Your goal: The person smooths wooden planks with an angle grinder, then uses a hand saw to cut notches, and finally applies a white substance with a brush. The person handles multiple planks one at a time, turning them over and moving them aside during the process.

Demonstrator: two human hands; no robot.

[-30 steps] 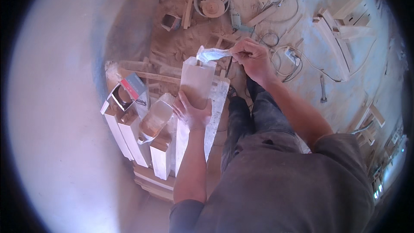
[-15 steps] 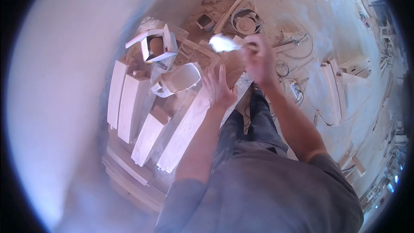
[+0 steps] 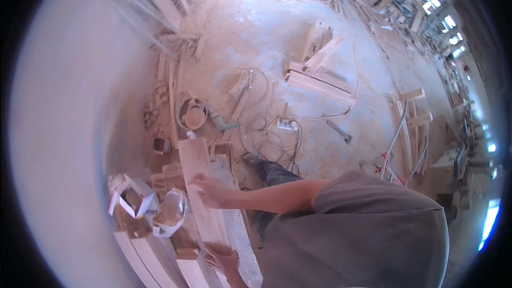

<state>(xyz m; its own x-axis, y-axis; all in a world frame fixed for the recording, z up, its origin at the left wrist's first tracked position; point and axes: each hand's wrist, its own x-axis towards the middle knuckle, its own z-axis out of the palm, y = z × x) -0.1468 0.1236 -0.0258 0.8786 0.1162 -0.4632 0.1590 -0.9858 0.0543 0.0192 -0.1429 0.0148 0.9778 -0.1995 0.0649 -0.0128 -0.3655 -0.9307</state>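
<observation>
A long pale wooden beam runs along the left side, on top of a dusty support. My right hand is over the middle of the beam, its fingers curled; what they hold, if anything, is hidden. Nearer to me, my left hand lies across the beam with its fingers stretched out toward its left edge. At the beam's far end is a small white piece, too small to name. Left of my right hand sits a cut-open whitish plastic container with something brownish inside.
An open white carton stands by the wall, with more squared timbers nearer. Beyond the beam are a round bucket, a greenish power tool and coiled cables. Stacked boards lie farther right.
My view has swung to the right, bringing more of the floor in. My right hand, earlier raised near a bright white thing, is now lower over the beam. The left still rests on the beam.
</observation>
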